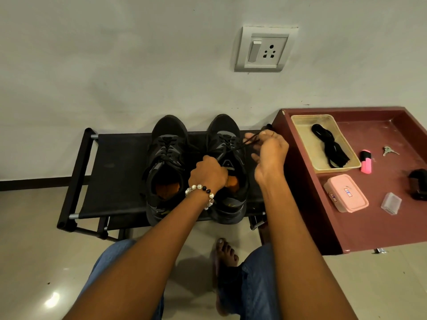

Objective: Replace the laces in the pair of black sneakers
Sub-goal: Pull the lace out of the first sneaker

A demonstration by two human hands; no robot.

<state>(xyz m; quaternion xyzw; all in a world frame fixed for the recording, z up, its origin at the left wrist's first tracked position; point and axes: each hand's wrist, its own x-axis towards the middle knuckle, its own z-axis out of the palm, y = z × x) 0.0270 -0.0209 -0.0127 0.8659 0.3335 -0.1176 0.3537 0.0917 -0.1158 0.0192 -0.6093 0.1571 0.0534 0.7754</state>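
The left hand [208, 173], wearing a beaded bracelet, is gripping the tongue and collar of the right-side black mesh sneaker [227, 167], fingers curled over it and pinning it to the low black fabric bench [115, 172]. Beside it the left-side black sneaker [166, 162] is sitting fully laced. Just beyond, the right hand [268, 151] is pinching the old thin black lace [242, 144] and drawing it taut, up and away from the eyelets. The lace looks soft and limp, so it is probably best held near its stiff tip; the shoe seems light and needs steadying. Farther right, a folded bundle of flat black replacement laces [330, 147] is lying in a clear plastic tray [300, 135] on the maroon side table [323, 227].
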